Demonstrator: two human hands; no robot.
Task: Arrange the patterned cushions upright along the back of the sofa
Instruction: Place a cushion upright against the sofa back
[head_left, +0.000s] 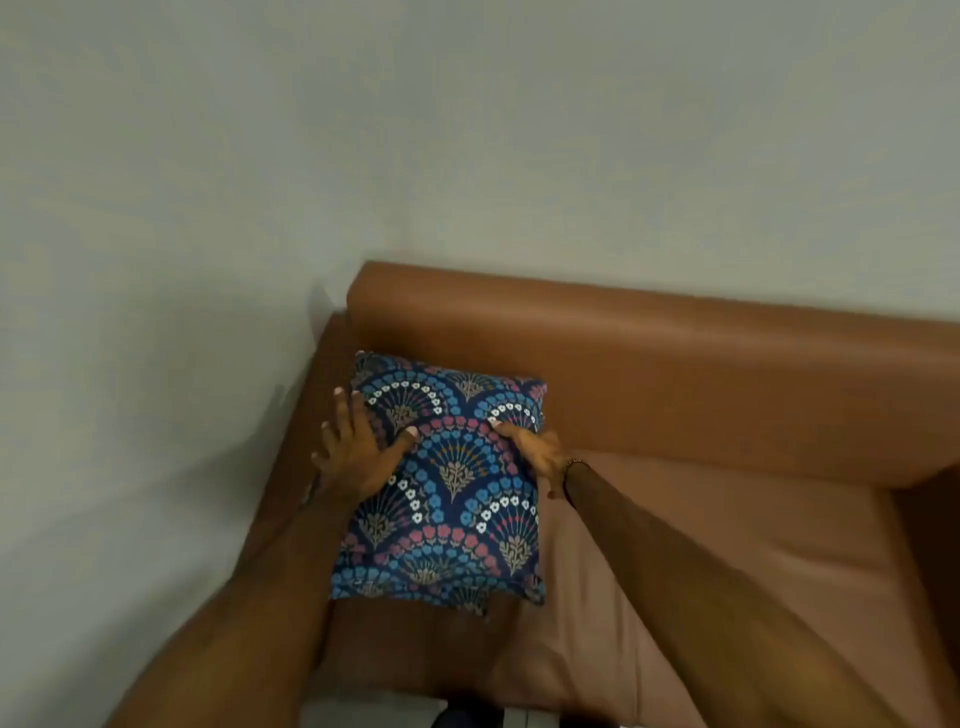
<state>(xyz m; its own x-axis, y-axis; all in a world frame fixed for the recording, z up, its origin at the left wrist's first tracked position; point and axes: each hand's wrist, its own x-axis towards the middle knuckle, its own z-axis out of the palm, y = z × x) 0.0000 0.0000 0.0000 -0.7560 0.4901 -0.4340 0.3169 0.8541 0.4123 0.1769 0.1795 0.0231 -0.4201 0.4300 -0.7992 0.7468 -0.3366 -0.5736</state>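
Note:
A dark blue cushion (452, 488) with fan-shaped flower patterns in blue, pink and white leans in the left corner of a brown leather sofa (675, 364), its top edge against the backrest. My left hand (358, 447) lies flat on the cushion's left side, fingers spread, thumb pressing the front. My right hand (540, 449) grips the cushion's right edge, thumb on the front and fingers hidden behind it. Only one cushion is in view.
The sofa's left armrest (306, 441) runs beside a pale wall (311, 156). The seat (701, 545) stretches to the right, and the right armrest (930, 519) shows at the frame edge.

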